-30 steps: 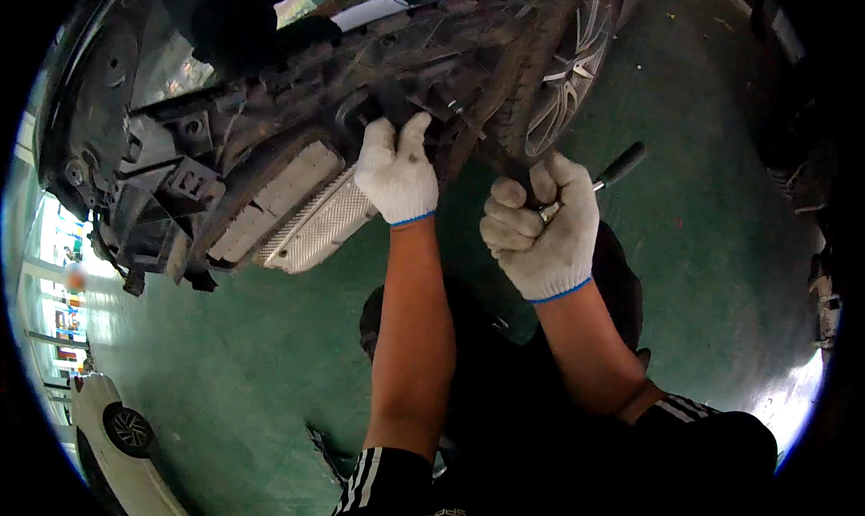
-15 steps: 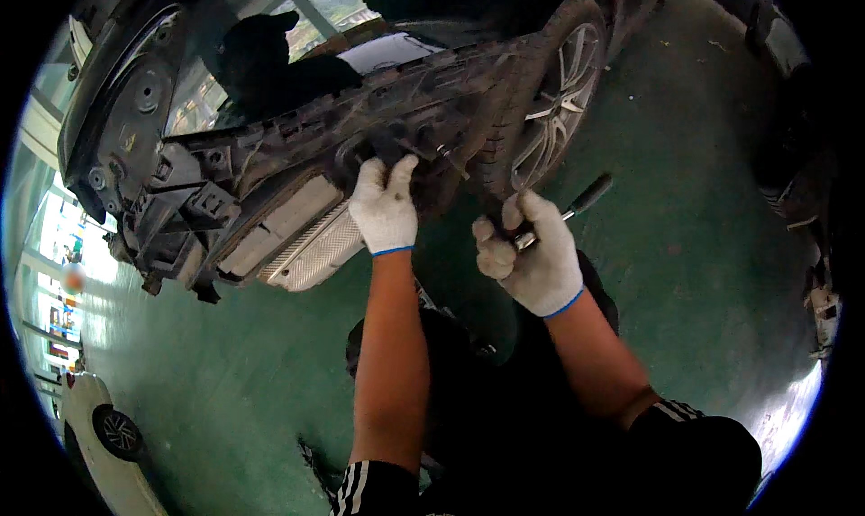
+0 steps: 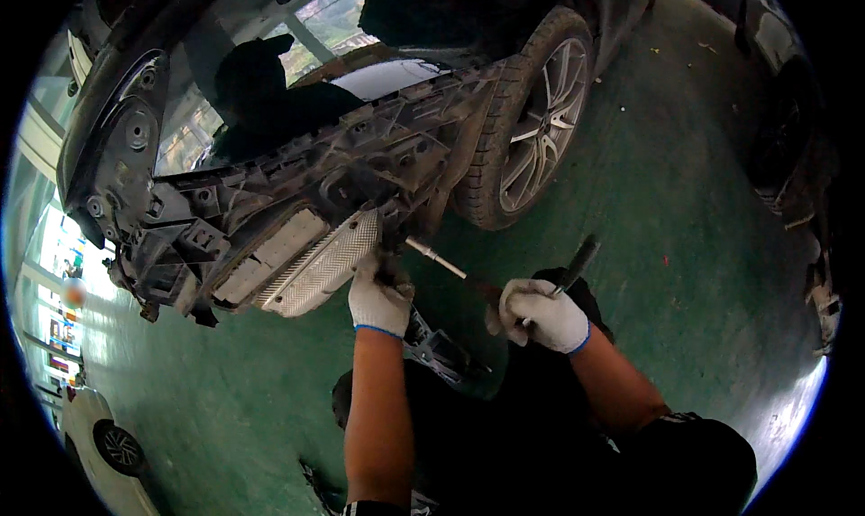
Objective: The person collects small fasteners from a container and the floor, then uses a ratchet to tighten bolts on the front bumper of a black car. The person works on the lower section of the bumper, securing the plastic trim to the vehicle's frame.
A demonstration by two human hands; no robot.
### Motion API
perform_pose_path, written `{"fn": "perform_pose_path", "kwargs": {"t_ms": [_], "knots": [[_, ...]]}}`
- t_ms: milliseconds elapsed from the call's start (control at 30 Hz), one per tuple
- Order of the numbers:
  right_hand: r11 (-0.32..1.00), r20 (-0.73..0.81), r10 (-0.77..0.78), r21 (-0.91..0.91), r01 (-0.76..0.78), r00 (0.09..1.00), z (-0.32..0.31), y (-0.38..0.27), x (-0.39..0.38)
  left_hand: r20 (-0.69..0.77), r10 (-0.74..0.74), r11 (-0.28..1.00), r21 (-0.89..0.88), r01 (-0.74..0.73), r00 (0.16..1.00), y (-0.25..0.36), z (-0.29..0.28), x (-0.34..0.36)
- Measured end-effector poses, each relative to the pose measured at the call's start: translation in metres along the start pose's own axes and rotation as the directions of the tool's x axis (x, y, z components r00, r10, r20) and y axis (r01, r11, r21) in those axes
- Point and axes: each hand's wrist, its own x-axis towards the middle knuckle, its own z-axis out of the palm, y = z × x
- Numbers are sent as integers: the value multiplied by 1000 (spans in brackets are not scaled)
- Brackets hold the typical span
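My gloved left hand has its fingers curled below the silver perforated shield on the dark car front; what they grip is hidden. My gloved right hand is closed on a tool with a dark handle and chrome shank, probably a ratchet. A slim metal rod runs diagonally between the shield and my right hand; whether it joins the tool I cannot tell. The wheel is above my right hand.
On the green floor, a dark metal and plastic piece lies by my knees. A white car stands at the lower left. Another dark vehicle is along the right side, with bright windows at far left.
Both my hands have moved down in the picture, the left now below the shield. The right still grips the tool. The slim metal rod now shows between them. The car appears lower as the view shifted.
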Motion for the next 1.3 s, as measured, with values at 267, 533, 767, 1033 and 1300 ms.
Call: {"fn": "perform_pose_path", "kwargs": {"t_ms": [267, 533, 767, 1033, 1300], "knots": [[971, 114, 237, -10, -237, 965, 18, -7, 18, 182, 41, 999, -30, -36, 982, 19, -8, -47], [957, 347, 289, -102, -270, 892, 38, -6, 33, -70, 381, 925, 20, -380, 922, 32, -12, -119], [949, 576, 312, -146, -280, 755, 57, -7, 44, -99, 516, 855, -5, -519, 851, 42, -36, -178], [930, 648, 344, -136, -341, 679, 72, -35, 48, -11, 573, 813, 138, -566, 820, 66, -25, -213], [891, 749, 201, 128, -436, 631, 78, -55, 58, 259, 553, 832, -131, -539, 792, 93, 5, -217]]}}
